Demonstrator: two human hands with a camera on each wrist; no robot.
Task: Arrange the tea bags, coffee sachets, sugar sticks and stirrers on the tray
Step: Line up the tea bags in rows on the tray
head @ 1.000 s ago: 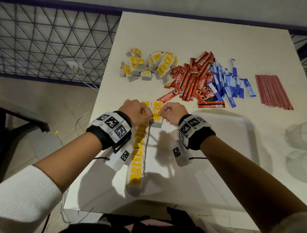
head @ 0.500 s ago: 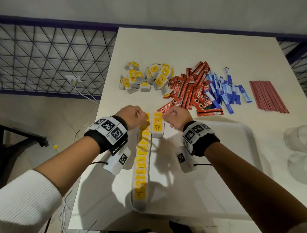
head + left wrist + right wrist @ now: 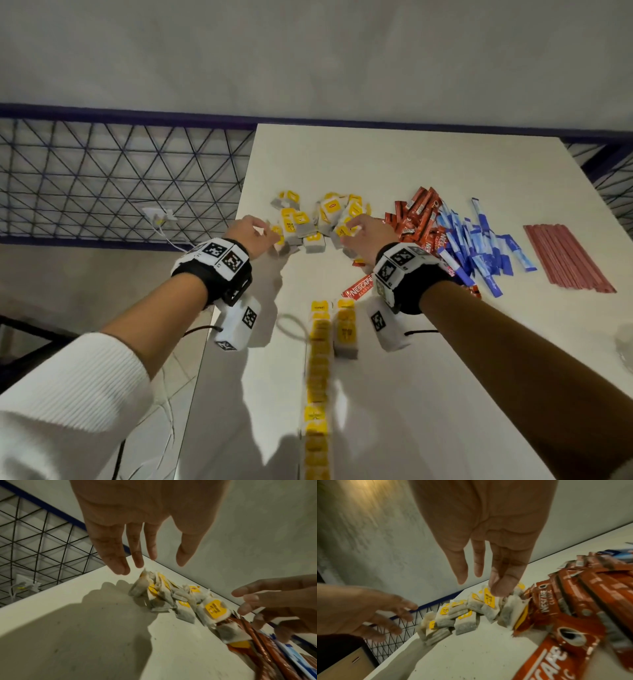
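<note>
1. Head view. White tray in the lower centre holds a long row of yellow-tagged tea bags down its left part, with a short second row just right of its top; motion blur hides the count. The tray's right part is bare. Above it on the white table lie a loose tea bag pile, red Nescafe coffee sachets, blue sugar sticks and red stirrers, left to right. The pile lies near the table's left edge, with a wire mesh fence beyond. The left hand and right hand are over the pile.

2. Left wrist view. Left hand with fingers straight and spread, holding nothing, its fingertips just above the pile's far end. Bare table lies in front. The right hand enters from the right with loosely spread fingers.

3. Right wrist view. Right hand is held loose and empty, its fingertips just over a yellow tag in the pile. The sachets crowd the pile's right side.
</note>
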